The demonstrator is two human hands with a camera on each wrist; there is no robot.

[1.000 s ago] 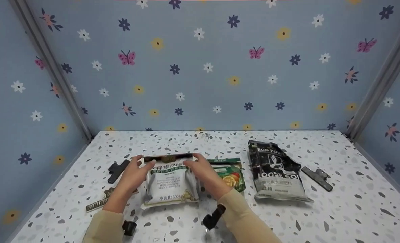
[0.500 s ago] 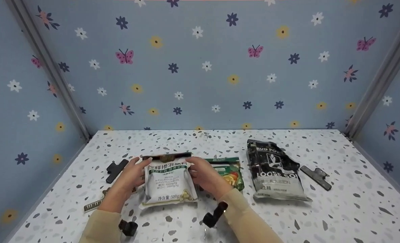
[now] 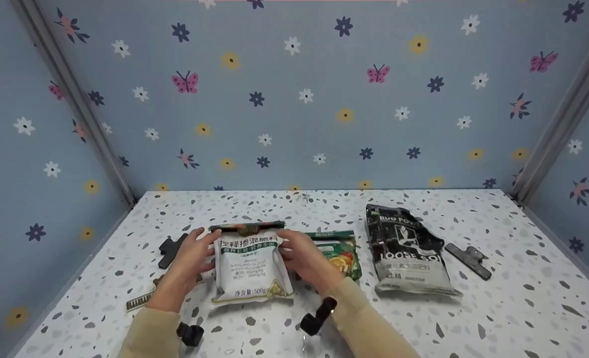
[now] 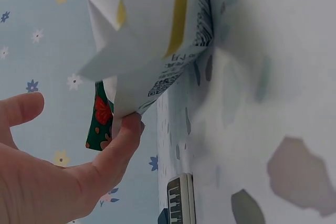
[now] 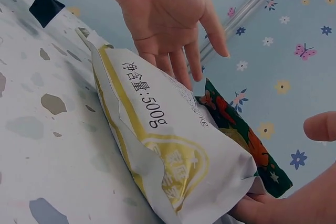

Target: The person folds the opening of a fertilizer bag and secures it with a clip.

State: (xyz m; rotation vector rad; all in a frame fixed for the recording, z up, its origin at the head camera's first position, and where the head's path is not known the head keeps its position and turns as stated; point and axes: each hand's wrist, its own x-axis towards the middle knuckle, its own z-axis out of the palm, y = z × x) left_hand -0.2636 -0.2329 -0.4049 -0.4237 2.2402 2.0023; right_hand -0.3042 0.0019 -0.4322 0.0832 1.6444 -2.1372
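A white fertilizer bag (image 3: 252, 271), printed 500g, lies on the table between the two hands, with its dark top strip (image 3: 269, 225) folded over. My left hand (image 3: 187, 258) is at the bag's left side. In the left wrist view, that hand's fingers (image 4: 123, 142) touch the bag's edge and the thumb stands apart. At the opposite side is my right hand (image 3: 307, 261). The right wrist view shows its fingers against the bag's side and its thumb (image 5: 320, 127) raised away. A green, red-patterned flap (image 5: 247, 137) shows behind the bag there.
Behind the right hand lies a green pouch (image 3: 337, 253). Farther right are a black and grey bag (image 3: 406, 253) and a dark clip (image 3: 468, 261). To the left, a black clip (image 3: 171, 251) and a keyboard-patterned clip (image 3: 138, 302) lie near the left arm.
Both hands have slid down from the bag's top corners to its sides, and the thumbs have come off its front. The top strip now shows some red. The bag stays nearly in place.
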